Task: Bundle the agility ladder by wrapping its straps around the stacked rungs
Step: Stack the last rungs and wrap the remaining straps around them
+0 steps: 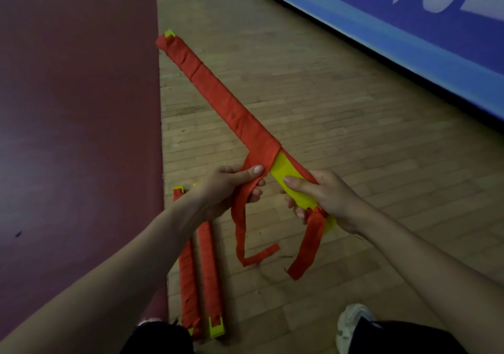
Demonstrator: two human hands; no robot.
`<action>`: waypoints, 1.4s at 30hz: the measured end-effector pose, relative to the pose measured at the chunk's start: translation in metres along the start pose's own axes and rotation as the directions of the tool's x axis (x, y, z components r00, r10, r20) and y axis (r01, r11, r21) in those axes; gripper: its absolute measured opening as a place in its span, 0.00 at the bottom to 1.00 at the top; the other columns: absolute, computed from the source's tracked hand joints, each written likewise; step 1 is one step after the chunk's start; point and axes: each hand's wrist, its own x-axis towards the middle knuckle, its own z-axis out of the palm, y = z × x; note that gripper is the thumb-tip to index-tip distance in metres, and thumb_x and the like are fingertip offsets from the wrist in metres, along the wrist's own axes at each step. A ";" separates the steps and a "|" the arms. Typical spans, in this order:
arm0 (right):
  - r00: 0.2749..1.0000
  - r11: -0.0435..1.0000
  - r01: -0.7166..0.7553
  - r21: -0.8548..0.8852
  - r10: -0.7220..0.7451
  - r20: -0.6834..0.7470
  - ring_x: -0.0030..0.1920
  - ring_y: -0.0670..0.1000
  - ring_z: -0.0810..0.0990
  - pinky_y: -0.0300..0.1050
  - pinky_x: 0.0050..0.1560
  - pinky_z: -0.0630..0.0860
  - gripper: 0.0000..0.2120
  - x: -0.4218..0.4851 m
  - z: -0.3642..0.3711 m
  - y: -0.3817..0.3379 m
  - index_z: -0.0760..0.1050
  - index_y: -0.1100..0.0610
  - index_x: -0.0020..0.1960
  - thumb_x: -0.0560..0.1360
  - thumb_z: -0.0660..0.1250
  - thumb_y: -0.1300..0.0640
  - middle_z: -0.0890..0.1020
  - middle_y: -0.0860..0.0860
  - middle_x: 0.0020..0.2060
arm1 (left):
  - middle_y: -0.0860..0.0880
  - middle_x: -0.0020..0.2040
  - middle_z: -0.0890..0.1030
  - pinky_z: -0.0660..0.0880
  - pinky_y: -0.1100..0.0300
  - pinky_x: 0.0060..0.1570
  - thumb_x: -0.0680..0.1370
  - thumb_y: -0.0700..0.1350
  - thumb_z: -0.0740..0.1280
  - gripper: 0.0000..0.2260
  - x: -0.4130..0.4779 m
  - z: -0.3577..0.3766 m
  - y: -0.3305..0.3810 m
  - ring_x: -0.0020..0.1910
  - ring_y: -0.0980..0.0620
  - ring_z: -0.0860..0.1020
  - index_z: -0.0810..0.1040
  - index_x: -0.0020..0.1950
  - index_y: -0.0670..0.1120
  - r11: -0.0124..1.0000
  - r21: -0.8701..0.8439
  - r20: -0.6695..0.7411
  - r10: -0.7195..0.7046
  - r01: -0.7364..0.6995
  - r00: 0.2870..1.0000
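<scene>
Gripping the bare yellow end of the stacked rungs (286,168), the right hand (331,199) holds the stack up above the wooden floor (341,102). The left hand (231,187) pinches the red strap (238,222) just beside the stack, right where the wrapping stops. A second strap tail (308,244) dangles from the stack's near end. Two wrapped bundles (210,266) lie on the floor below the stack.

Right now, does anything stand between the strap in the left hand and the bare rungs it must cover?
Yes: the right hand grips the bare yellow plastic rungs, its grip covering much of them. Nothing else visible separates them from the red fabric strap the left hand pinches.
</scene>
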 end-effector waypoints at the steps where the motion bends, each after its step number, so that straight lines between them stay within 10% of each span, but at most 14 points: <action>1: 1.000 1.000 -0.014 0.021 0.014 0.019 0.23 0.49 0.75 0.39 0.25 0.73 0.13 -0.002 0.000 -0.002 0.78 0.63 0.45 0.73 0.69 0.53 0.80 0.56 0.31 | 0.48 0.32 0.78 0.77 0.64 0.31 0.78 0.39 0.65 0.03 0.000 0.001 0.000 0.27 0.55 0.76 0.77 0.47 0.40 1.000 -0.014 0.018 -0.001 0.001 1.000; 14: 0.855 0.947 -0.272 0.173 0.155 0.495 0.16 0.41 0.66 0.34 0.18 0.67 0.24 -0.008 -0.007 0.001 0.67 0.58 0.41 0.62 0.80 0.50 0.69 0.48 0.22 | 0.50 0.30 0.77 0.74 0.65 0.29 0.69 0.44 0.70 0.18 -0.012 0.002 0.001 0.23 0.57 0.73 0.75 0.58 0.45 0.974 0.006 0.229 0.219 -0.226 0.948; 22: 0.980 0.979 -0.043 -0.200 0.080 0.181 0.37 0.52 0.81 0.47 0.39 0.79 0.17 0.005 -0.009 -0.001 0.74 0.52 0.62 0.75 0.70 0.50 0.81 0.53 0.42 | 0.49 0.33 0.81 0.74 0.67 0.27 0.70 0.42 0.71 0.08 -0.007 0.003 0.005 0.23 0.57 0.73 0.79 0.47 0.42 0.966 0.133 0.037 0.220 -0.223 0.975; 25: 0.995 0.822 0.100 -0.561 -0.078 0.064 0.45 0.46 0.81 0.49 0.51 0.79 0.17 0.008 -0.008 0.004 0.73 0.44 0.63 0.75 0.67 0.44 0.82 0.46 0.45 | 0.48 0.34 0.82 0.73 0.67 0.25 0.73 0.40 0.71 0.03 -0.004 0.004 0.003 0.22 0.57 0.73 0.80 0.46 0.42 0.967 0.156 -0.046 0.212 -0.202 0.976; 29: 0.971 0.655 0.123 -0.745 -0.234 -0.045 0.37 0.45 0.79 0.49 0.42 0.76 0.10 0.009 -0.005 0.009 0.74 0.44 0.53 0.77 0.63 0.41 0.79 0.45 0.35 | 0.47 0.35 0.83 0.72 0.68 0.25 0.74 0.40 0.71 0.04 -0.002 0.009 0.000 0.23 0.57 0.74 0.80 0.47 0.42 0.958 0.178 -0.050 0.239 -0.227 0.970; 35: 0.979 0.868 0.083 -0.490 -0.162 -0.121 0.29 0.47 0.77 0.47 0.32 0.75 0.12 0.008 0.002 0.004 0.75 0.50 0.41 0.78 0.62 0.44 0.78 0.48 0.31 | 0.48 0.43 0.84 0.72 0.67 0.25 0.76 0.42 0.69 0.06 0.000 0.007 0.000 0.26 0.57 0.76 0.81 0.51 0.41 0.955 0.213 -0.028 0.217 -0.206 0.976; 42: 0.994 0.996 0.023 -0.090 -0.032 -0.100 0.27 0.51 0.76 0.42 0.27 0.72 0.17 0.011 0.004 0.002 0.78 0.61 0.45 0.78 0.63 0.47 0.79 0.53 0.31 | 0.54 0.31 0.81 0.58 0.69 0.21 0.81 0.44 0.62 0.10 -0.002 0.016 0.000 0.21 0.60 0.64 0.78 0.46 0.40 0.976 0.124 -0.015 0.182 -0.179 0.983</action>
